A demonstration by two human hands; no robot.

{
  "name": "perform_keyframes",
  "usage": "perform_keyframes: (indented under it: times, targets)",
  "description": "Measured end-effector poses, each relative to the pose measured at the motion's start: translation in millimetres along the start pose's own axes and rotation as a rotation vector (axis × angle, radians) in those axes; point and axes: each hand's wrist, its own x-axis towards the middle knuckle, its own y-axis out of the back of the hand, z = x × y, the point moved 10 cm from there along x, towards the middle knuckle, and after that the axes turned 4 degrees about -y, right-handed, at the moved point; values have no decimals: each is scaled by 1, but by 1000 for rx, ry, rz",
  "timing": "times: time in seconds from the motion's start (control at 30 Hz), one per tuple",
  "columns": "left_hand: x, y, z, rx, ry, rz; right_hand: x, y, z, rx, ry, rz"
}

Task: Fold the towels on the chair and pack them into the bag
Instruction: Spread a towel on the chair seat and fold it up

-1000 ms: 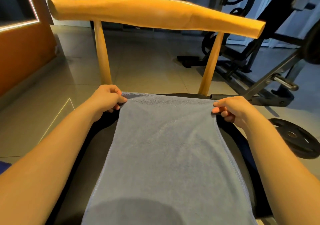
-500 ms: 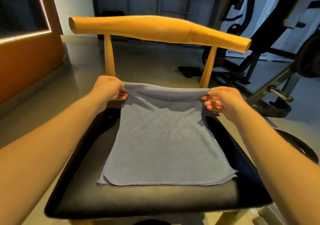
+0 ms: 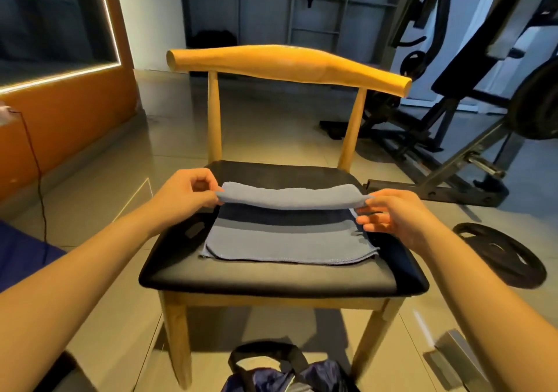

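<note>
Towel (image 3: 290, 240), grey, lies on the black seat of the chair (image 3: 271, 280), far edge lifted. Left hand (image 3: 188, 192) and right hand (image 3: 392, 213) each pinch one raised corner between thumb and fingers. Bag (image 3: 290, 373) sits on the floor below the seat.

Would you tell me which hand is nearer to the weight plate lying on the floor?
Right. The right hand pinches the towel end towards the weight plate; the left hand pinches the opposite end.

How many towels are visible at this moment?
1 towel, lying on the chair seat, far edge pinched by the left hand and right hand. More could be hidden inside the bag.
</note>
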Motion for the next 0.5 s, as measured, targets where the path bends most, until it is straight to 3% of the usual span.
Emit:
perform_keyframes:
  times: [0.17,0.37,0.5]
  targets:
    - [-22,-9,-1,76,-48,-90,-14,3,16,-53,20,-66]
    - [-35,-6,-3,46,-65,-81,-25,2,24,-65,76,-130]
    - [-45,-12,-10,157,-90,-192,-32,0,27,-117,111,-210]
